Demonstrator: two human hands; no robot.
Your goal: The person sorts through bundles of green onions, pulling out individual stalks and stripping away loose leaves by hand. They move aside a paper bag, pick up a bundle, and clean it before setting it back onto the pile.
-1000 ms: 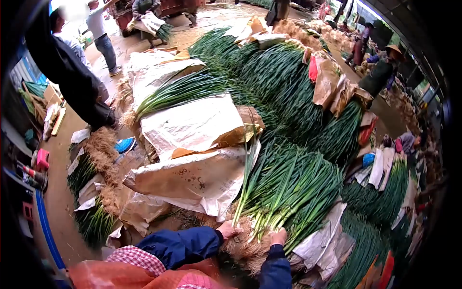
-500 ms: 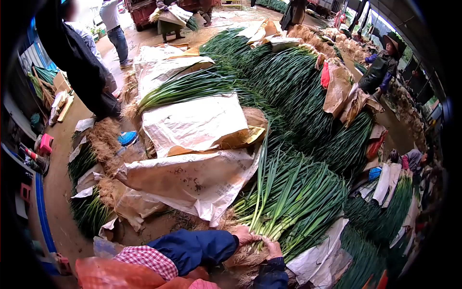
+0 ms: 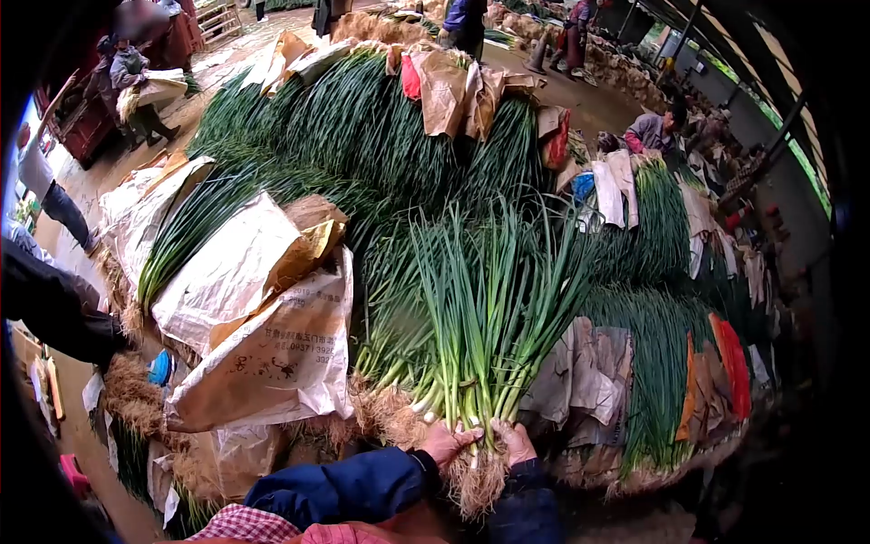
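A bunch of green onions (image 3: 485, 335) stands nearly upright in front of me, leaves pointing away and pale roots hanging below. My left hand (image 3: 448, 444) is closed around the left side of its white stem ends. From the right, my right hand (image 3: 515, 442) grips the same stems. Hairy roots (image 3: 476, 485) dangle between and under both hands. More green onions (image 3: 394, 317) lie in a heap directly behind and to the left of the bunch, partly hidden by it.
A printed paper sack (image 3: 272, 354) covers a pile at left. Long rows of green onions (image 3: 362, 118) fill the back. Paper sheets (image 3: 580, 363) and a red sack (image 3: 729, 363) lie over bundles at right. A crouching person (image 3: 654, 131) works farther off; another person (image 3: 140, 82) carries a bundle.
My view has turned to the right, so the piles appear farther left. The bunch between my hands is now raised more upright, its roots hanging in view.
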